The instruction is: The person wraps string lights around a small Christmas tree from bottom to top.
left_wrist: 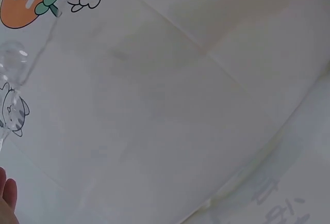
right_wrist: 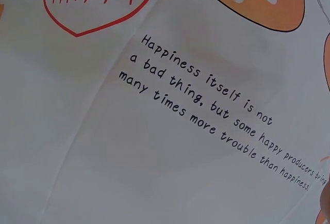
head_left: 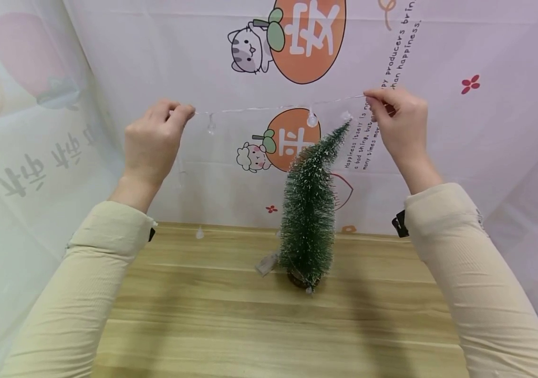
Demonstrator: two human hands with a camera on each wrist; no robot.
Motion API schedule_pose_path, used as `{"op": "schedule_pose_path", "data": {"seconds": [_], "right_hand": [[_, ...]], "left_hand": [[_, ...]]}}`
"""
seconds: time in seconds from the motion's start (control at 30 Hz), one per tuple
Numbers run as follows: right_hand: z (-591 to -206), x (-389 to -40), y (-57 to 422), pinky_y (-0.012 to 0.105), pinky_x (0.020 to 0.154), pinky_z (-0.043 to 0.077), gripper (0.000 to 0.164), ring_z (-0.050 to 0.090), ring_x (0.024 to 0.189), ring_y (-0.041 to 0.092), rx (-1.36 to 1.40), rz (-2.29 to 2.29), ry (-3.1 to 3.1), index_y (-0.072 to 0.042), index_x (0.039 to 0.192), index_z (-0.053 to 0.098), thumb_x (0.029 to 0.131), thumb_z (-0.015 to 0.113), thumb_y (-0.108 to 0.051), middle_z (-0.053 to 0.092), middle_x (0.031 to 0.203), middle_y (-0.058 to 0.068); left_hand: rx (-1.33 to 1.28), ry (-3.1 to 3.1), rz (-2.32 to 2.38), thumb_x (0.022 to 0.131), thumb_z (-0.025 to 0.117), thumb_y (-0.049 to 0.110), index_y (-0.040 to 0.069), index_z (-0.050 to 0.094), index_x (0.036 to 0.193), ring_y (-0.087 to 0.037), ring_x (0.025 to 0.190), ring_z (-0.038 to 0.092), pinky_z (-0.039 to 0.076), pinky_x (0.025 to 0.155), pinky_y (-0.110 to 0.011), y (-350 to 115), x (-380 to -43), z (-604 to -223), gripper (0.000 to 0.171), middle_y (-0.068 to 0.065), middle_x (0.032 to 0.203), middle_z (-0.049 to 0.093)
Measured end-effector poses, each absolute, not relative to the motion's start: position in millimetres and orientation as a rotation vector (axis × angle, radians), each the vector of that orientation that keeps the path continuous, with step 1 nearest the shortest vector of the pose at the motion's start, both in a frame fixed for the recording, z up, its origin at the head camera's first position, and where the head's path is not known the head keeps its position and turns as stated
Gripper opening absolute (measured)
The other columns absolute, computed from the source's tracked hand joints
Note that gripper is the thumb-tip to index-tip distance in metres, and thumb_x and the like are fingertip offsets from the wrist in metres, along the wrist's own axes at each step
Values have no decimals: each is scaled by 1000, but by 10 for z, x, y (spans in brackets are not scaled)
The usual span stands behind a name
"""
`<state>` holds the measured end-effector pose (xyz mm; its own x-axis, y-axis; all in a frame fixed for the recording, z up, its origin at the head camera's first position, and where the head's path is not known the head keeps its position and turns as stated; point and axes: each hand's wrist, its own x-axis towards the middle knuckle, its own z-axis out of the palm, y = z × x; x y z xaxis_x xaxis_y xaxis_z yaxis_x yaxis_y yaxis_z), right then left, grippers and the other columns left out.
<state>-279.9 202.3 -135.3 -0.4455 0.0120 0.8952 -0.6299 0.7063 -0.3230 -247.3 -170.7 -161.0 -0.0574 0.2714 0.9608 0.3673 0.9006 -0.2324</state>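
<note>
Between the two raised hands a clear string of lights (head_left: 250, 109) is stretched nearly level, with small transparent bulbs (head_left: 312, 119) hanging from it. My left hand (head_left: 153, 139) pinches its left end between thumb and fingers. On the other side, my right hand (head_left: 402, 122) pinches the wire with thumb and index finger. Below and between them stands a small green Christmas tree (head_left: 308, 205) with white-flecked bristles, its tip bent to the right. One clear bulb (head_left: 347, 116) is at the tip. In the left wrist view a bulb (left_wrist: 13, 61) hangs close by; only fingertips (left_wrist: 7, 193) show.
The tree stands on a wood-grain tabletop (head_left: 231, 325). A pale battery box (head_left: 266, 263) lies beside its base. Another bulb (head_left: 199, 233) hangs low on the left. A printed white cloth (head_left: 193, 58) forms the back wall, with cloth sides at left and right.
</note>
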Motion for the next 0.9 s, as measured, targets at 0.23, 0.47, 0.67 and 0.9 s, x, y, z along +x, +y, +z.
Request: {"op": "schedule_pose_path", "data": {"seconds": [0.23,0.47,0.67,0.9], "right_hand": [[-1374,-2823,2031,0,64,42,15,47,62,-22,467,856,-1893,1,97,74,90,64,-7,59,83,-11],[-1385,-2848,2042,2,62,47,17,54,60,-21,486,965,-1881,4,99,72,91,62,-6,71,96,21],[-1425,-2848,2073,1,67,48,17,56,66,-21,499,960,-1890,6,99,71,91,59,-4,71,97,21],[-1457,-2825,2102,0,70,47,15,54,71,-22,537,912,-1911,8,94,70,88,65,-5,70,91,16]], "left_hand": [[-465,-1632,-132,97,52,24,5,68,88,-32,58,60,43,41,-42,-1660,-2443,-1595,26,-12,80,67],[-429,-1646,-200,98,50,28,6,69,89,-33,60,60,44,44,-44,-1597,-2425,-1582,30,-12,81,66],[-422,-1647,-216,98,51,27,6,70,90,-33,61,60,44,45,-42,-1565,-2407,-1574,29,-12,81,66],[-397,-1633,-236,98,50,29,6,70,90,-33,61,61,43,45,-43,-1542,-2395,-1571,31,-13,82,67]]}}
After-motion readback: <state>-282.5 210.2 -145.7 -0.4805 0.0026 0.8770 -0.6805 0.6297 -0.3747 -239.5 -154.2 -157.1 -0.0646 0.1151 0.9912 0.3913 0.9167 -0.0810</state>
